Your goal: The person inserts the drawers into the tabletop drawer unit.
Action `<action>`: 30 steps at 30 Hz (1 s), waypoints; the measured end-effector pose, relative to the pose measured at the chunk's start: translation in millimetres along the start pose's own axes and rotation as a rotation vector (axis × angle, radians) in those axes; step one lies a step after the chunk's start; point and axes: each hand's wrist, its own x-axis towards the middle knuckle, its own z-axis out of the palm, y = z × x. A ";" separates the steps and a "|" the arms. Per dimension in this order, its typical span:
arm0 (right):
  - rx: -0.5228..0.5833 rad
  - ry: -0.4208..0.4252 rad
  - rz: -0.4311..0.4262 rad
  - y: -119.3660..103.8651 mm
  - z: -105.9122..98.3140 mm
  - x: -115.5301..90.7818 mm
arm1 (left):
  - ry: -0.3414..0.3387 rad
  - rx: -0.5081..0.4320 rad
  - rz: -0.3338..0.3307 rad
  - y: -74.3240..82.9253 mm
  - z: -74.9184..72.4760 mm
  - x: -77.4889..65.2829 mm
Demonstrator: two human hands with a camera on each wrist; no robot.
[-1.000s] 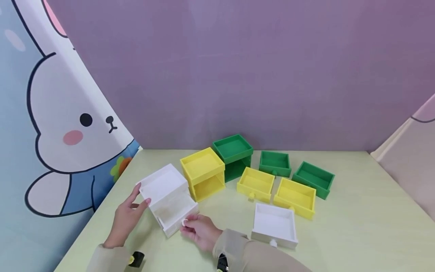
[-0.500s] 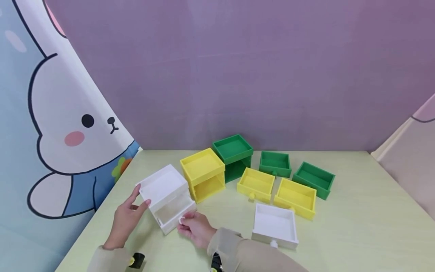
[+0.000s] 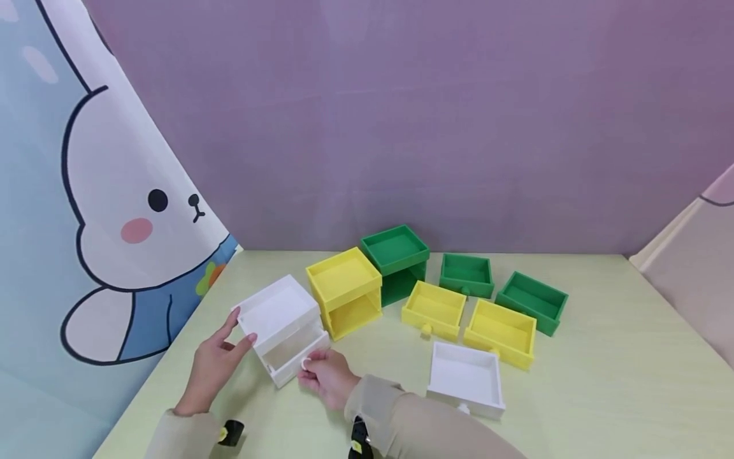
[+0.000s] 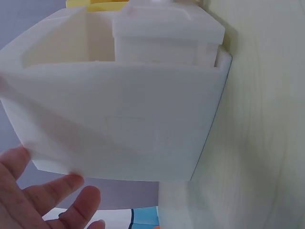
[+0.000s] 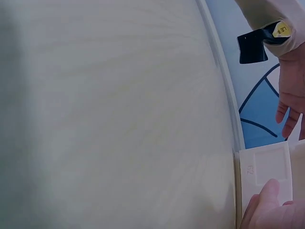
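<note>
A small white cabinet point(image 3: 280, 309) stands at the left of the table, its upper slot vacant. In its lower slot sits a white drawer point(image 3: 287, 371), front panel slightly proud of the cabinet. My left hand point(image 3: 213, 366) grips the cabinet's left side near the top, thumb at the front corner and fingers at the rear edge. My right hand point(image 3: 329, 377) pinches the drawer's round knob point(image 3: 304, 363) between thumb and fingers. In the left wrist view, fingertips point(image 4: 74, 180) touch the cabinet's edge. In the right wrist view, the thumb point(image 5: 270, 188) lies before the drawer front.
A yellow cabinet point(image 3: 344, 275) and a green cabinet point(image 3: 395, 248) stand behind, with vacant slots. To the right lie a loose white drawer point(image 3: 466, 376), yellow drawers point(image 3: 434, 305) and green drawers point(image 3: 532, 297). A purple backdrop point(image 3: 401, 127) rises behind the table.
My right hand has moved left and slightly away from me, sliding the lower white drawer deeper into the white cabinet. The left hand keeps its grip.
</note>
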 end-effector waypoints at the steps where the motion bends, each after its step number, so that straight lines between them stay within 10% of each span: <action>1: -0.002 0.002 -0.003 -0.4 0.6 0.8 | -0.001 0.003 0.005 0.0 -0.2 0.4; 30: -0.063 0.023 -0.021 -1.7 6.7 8.4 | -0.011 0.039 -0.022 5.7 0.2 -0.1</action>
